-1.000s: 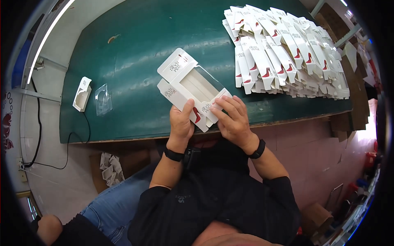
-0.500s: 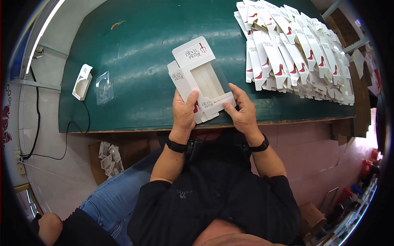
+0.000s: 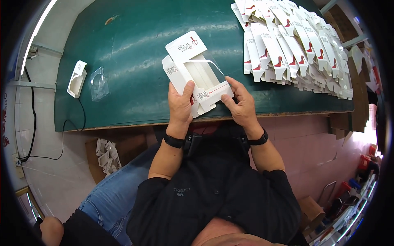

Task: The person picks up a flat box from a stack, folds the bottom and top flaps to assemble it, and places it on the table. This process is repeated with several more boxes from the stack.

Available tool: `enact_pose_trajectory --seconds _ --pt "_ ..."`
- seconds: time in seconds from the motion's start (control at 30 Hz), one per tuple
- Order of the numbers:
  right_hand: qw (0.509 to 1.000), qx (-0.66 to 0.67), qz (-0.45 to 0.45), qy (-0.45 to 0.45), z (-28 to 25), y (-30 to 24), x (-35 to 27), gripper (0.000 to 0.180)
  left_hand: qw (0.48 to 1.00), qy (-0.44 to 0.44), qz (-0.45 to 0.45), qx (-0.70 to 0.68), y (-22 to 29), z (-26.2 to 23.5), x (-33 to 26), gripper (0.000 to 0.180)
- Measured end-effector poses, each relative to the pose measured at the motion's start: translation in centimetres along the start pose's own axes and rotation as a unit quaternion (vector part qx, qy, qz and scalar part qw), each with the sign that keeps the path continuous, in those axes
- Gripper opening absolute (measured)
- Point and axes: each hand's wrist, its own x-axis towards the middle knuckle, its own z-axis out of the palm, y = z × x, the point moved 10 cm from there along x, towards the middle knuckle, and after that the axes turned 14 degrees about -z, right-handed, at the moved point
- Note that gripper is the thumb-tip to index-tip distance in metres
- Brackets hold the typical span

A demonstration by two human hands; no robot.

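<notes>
Between my hands is a white windowed carton (image 3: 175, 80) with dark lettering and red print, held above the near edge of the green table. My left hand (image 3: 180, 102) grips its lower left side, thumb on the front. Closed on the lower right corner, my right hand (image 3: 241, 103) has its thumb on the printed end panel. The carton's top flap stands open at the far end. Its clear window film bows up along the right side, showing a bright curved edge.
Many similar white cartons lie in a big pile (image 3: 287, 49) at the right of the green table (image 3: 135, 53). At the left are a small white box (image 3: 76, 79) and a clear plastic tray (image 3: 99, 84). A cardboard box (image 3: 92, 158) of white pieces stands below. Another person's jeans (image 3: 111, 192) show lower left.
The carton has been squeezed more open, and its window film now bulges with a curved edge. My hands have shifted only slightly; the whole view has moved a little.
</notes>
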Motion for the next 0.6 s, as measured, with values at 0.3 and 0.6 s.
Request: enact_pose_trajectory --seconds 0.3,0.6 --pt "1.0 0.009 0.02 0.017 -0.12 0.57 -0.26 0.052 1.0 0.015 0.014 0.019 0.12 -0.04 -0.46 0.043" --pt "0.991 0.114 0.063 0.03 0.02 0.87 -0.48 0.052 0.999 -0.001 0.021 0.025 0.06 0.44 -0.58 0.043"
